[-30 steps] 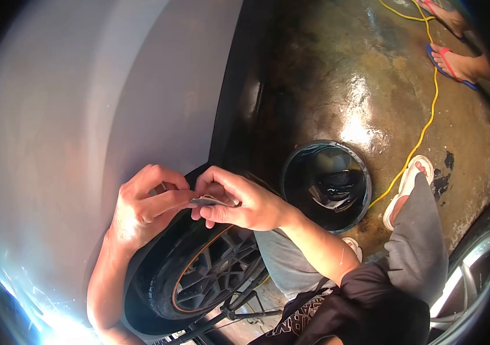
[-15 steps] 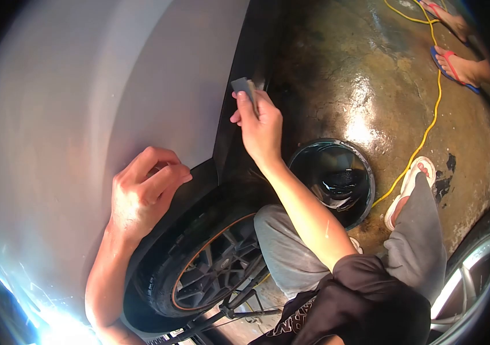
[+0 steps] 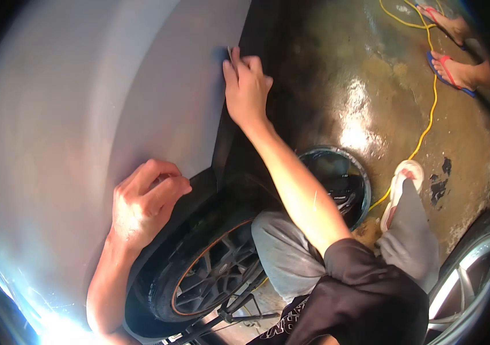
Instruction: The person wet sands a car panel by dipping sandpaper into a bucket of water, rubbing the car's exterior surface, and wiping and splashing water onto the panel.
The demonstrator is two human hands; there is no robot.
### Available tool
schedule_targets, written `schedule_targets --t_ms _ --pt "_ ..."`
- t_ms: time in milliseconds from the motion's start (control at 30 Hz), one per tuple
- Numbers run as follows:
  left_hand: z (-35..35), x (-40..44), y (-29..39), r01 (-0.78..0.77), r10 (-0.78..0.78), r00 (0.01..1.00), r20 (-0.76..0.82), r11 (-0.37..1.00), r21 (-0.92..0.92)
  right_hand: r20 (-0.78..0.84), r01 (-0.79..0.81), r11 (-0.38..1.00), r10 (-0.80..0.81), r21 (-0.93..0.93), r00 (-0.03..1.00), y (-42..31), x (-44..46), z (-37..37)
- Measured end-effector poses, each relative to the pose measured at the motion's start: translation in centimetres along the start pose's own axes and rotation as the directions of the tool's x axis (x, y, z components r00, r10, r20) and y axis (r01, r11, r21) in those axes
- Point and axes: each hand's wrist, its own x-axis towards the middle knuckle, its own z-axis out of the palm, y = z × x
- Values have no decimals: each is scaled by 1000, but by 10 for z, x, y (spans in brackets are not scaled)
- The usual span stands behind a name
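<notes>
My right hand (image 3: 248,86) is up at the edge of the grey car panel (image 3: 164,92). Its fingers pinch a thin grey pad (image 3: 229,53), mostly hidden behind them, against the panel. Lower left, my left hand (image 3: 150,192) rests by the panel's lower corner above the wheel arch. Its fingers are curled in, with nothing seen in them.
Below the hands is a tyre with a dark spoked wheel (image 3: 216,270). A dark round bucket (image 3: 366,187) stands on the wet floor behind my right forearm. A yellow cable (image 3: 432,109) crosses the floor. Another person's sandalled feet (image 3: 455,72) are top right, another wheel (image 3: 466,287) lower right.
My right hand has left my left hand and moved up with the pad, then onto the panel's edge. The left hand has let go of the pad and stays nearly in place.
</notes>
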Motion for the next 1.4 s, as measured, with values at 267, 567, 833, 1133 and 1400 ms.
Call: schedule_targets --t_ms 267,567,833,1133,1400 --pt "-1 7 0 9 -9 1000 -6 1000 18 -90 -47 999 49 22 995 29 125 11" --pt "0 15 -1 -38 36 999 30 996 81 -153 20 1000 -17 14 988 52 136 15" --pt "0 13 -2 -33 30 998 46 996 79 -135 -6 999 12 45 991 42 130 16" --pt "-1 12 0 -42 38 998 52 996 77 -120 2 999 -8 -45 993 44 122 18" --pt "0 14 2 -20 18 999 27 997 77 -147 21 1000 -18 23 989 43 106 18"
